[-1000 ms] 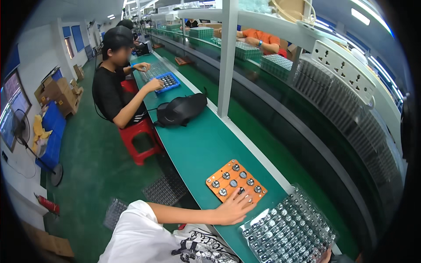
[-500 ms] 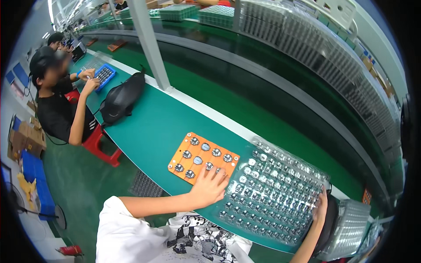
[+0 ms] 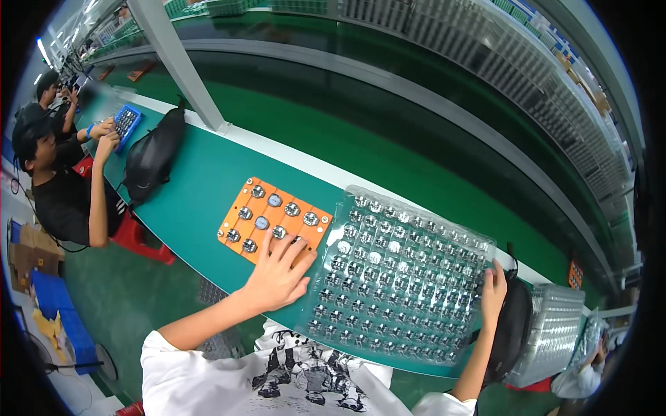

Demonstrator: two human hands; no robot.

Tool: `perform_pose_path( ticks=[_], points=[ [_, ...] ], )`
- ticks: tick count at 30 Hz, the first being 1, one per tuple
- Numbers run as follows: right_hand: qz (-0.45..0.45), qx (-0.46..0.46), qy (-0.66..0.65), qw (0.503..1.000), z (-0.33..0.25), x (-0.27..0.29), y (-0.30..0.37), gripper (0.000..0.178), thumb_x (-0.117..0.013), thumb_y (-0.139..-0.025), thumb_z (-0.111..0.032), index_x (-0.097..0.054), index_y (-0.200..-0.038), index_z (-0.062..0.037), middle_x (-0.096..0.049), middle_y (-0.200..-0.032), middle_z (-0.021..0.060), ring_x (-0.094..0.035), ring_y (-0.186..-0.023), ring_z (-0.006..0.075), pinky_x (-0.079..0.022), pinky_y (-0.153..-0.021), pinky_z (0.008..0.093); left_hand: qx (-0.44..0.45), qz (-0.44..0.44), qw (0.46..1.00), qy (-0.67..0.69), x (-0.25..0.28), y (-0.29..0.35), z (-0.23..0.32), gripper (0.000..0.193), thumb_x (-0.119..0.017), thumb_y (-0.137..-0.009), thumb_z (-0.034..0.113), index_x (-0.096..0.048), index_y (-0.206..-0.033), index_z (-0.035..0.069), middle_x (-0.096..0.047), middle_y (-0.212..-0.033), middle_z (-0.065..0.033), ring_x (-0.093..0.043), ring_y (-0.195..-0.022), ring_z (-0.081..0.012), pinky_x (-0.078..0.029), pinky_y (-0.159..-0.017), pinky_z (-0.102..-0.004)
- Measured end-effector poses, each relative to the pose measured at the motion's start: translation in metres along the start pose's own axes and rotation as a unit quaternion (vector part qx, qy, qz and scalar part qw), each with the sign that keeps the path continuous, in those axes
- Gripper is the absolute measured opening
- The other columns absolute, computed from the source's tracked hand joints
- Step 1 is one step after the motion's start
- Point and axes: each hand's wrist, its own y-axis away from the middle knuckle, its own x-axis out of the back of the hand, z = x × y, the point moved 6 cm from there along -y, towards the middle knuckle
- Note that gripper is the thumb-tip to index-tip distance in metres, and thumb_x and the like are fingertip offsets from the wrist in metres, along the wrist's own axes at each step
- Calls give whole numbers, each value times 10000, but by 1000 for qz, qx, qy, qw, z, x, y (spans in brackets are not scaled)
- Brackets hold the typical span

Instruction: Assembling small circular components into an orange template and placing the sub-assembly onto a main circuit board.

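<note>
My left hand (image 3: 279, 272) rests with fingers stretched and spread over the near right corner of an orange board (image 3: 267, 243). Several round metal parts (image 3: 291, 209) sit on the board in rows, a few with pale grey tops. Right beside the board lies a large clear plastic tray (image 3: 402, 274), its pockets filled with rows of small silvery metal parts. My right hand (image 3: 494, 295) grips the tray's right edge, fingers closed at the rim. What the left fingertips touch is partly hidden under the hand.
A black bag (image 3: 154, 156) lies farther left on the green table (image 3: 201, 208), before a co-worker (image 3: 66, 187) handling a blue tray (image 3: 126, 125). A metal post (image 3: 177, 66) rises behind. Another black bag (image 3: 510, 329) and stacked clear trays (image 3: 551, 333) stand at right.
The whole view has shifted, so the table and its things appear farther left. My left hand stays on the orange board's corner, my right at the tray's edge.
</note>
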Motion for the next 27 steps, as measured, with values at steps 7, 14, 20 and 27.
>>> perform_pose_path(
  ticks=[7,14,20,27],
  points=[
    [-7,387,190,902,-157,-93,64,157,-661,-789,-17,-662,-945,-4,-612,-917,146,-603,-891,320,-490,-779,395,-64,73,992,77,-13,-56,36,305,-630,-763,86,-613,-1063,33,-549,-1140,-123,-483,-1134,-336,-313,-1023,-568],
    [-145,396,287,860,-166,-179,66,76,-700,-748,-49,-690,-814,-12,-576,-809,122,-591,-799,323,-480,-677,433,-62,83,994,26,-45,-111,54,154,-641,-697,82,-648,-842,32,-561,-978,-130,-493,-992,-292,-375,-842,-416],
    [-151,369,280,873,-181,-177,68,51,-698,-760,-38,-682,-790,1,-588,-750,138,-601,-644,316,-472,-605,414,-40,81,995,37,-59,-115,49,97,-634,-697,105,-681,-746,35,-589,-896,-124,-508,-960,-288,-379,-800,-411],
    [-144,367,130,910,-250,-164,60,53,-667,-797,1,-670,-797,54,-597,-675,99,-539,-580,157,-400,-529,281,-28,133,989,63,-47,-116,56,78,-657,-678,107,-688,-724,52,-575,-941,-107,-504,-982,-266,-396,-799,-383]
  ],
)
